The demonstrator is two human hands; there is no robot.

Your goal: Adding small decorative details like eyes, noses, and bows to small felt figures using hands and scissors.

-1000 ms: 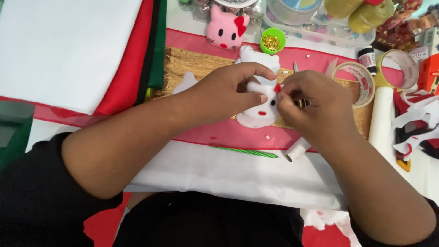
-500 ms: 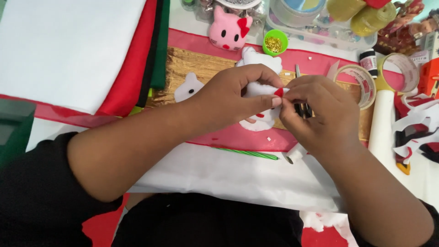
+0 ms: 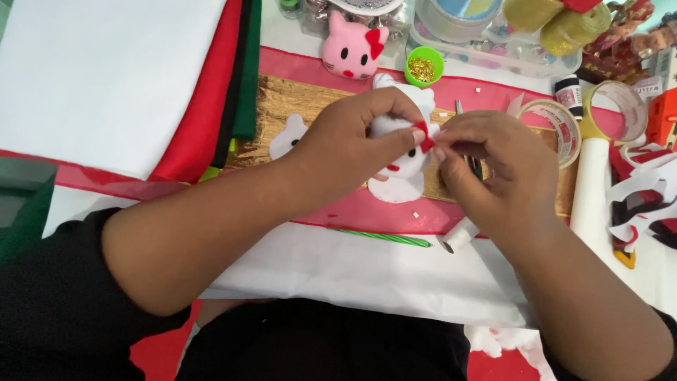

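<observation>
My left hand (image 3: 352,141) grips a white stuffed cat-head figure (image 3: 402,152) from the left, thumb across its face. A small red bow (image 3: 423,134) sits at the figure's upper right edge. My right hand (image 3: 493,169) pinches at that bow with thumb and forefinger, and a thin dark tool shows between its fingers. Both hands hover over a gold fabric sheet (image 3: 282,99) lying on pink felt (image 3: 367,212). A flat white cat-face cutout (image 3: 288,137) lies on the gold sheet left of my left hand.
A pink cat-head plush (image 3: 350,48) and a green cap of gold bits (image 3: 424,65) lie beyond. Stacked white, red and green felt sheets (image 3: 141,77) fill the upper left. Tape rolls (image 3: 560,123), a black thread spool (image 3: 568,92), a green pencil (image 3: 381,236) and felt scraps (image 3: 645,204) lie around.
Both hands and the white figure have shifted slightly left and up. My right fingers have closed in on the red bow.
</observation>
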